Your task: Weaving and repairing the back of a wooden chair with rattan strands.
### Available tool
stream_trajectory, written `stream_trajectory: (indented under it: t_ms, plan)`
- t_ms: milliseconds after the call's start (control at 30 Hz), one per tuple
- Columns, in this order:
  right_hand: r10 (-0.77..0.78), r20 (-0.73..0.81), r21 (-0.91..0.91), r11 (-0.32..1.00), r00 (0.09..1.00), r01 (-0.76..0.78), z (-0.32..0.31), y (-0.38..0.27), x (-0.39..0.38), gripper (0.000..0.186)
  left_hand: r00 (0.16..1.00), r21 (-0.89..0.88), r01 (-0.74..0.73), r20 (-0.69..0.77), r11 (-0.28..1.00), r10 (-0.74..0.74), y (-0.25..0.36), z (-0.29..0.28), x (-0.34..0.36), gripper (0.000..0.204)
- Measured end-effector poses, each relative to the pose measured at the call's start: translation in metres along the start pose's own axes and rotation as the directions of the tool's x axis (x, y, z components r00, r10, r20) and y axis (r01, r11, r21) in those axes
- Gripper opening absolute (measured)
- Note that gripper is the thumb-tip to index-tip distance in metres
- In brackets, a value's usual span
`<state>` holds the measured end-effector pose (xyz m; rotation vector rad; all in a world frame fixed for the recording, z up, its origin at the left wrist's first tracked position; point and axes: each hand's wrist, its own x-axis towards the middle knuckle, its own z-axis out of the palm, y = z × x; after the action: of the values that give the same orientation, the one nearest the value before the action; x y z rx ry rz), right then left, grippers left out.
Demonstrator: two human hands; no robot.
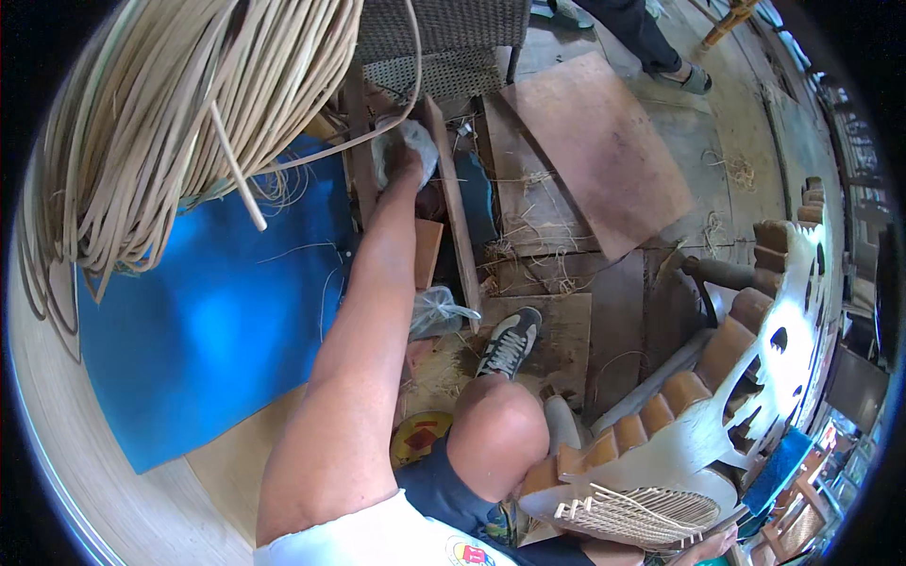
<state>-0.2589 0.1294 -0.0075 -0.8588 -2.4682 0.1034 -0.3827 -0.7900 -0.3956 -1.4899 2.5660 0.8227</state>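
Note:
My left arm stretches forward to a narrow wooden trough point(453, 208). At its far end my left hand point(408, 158) is in or against a crumpled whitish plastic bag point(425, 156), its fingers hidden. A carved wooden chair frame point(661, 415) with a scalloped brown edge leans beside my right knee. Pale cane strands are partly woven across an oval opening in it, making a cane panel point(642, 514). Close to that panel's lower edge, my right hand point(713, 547) shows only in part, and its grip cannot be made out.
A large coil of rattan strips point(189, 123) fills the upper left above a blue sheet point(236, 321). Another clear plastic bag point(436, 309) lies by the trough. Farther off are a brown board point(604, 141), cane scraps point(557, 274) and a person's sandalled foot point(694, 80).

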Motion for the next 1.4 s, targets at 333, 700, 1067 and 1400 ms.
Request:
stream_trajectory:
  t_ms: [333, 700, 1067, 1400]
  plan:
    - [0.051, 0.101, 0.101, 0.993, 0.994, -0.061, 0.055, -0.008, -0.042, 0.044, 0.989, 0.461, -0.114, -0.033, 0.88, 0.145, -0.113, -0.009, 0.118, 0.047]
    - [0.018, 0.119, 0.018, 1.0, 0.993, -0.02, 0.049, 0.014, -0.035, 0.044, 0.989, 0.562, -0.135, 0.122, 0.816, 0.08, -0.017, -0.059, 0.031, 0.031]
    - [0.007, 0.126, 0.007, 1.0, 0.992, -0.007, 0.047, 0.019, -0.029, 0.043, 0.851, 0.811, -0.483, 0.524, -0.33, 0.042, 0.02, -0.063, -0.008, 0.034]
    - [0.031, 0.121, 0.07, 0.997, 0.992, -0.04, 0.057, 0.008, -0.038, 0.043, 0.951, -0.853, 0.251, 0.306, -0.457, -0.049, -0.022, -0.032, -0.036, 0.023]
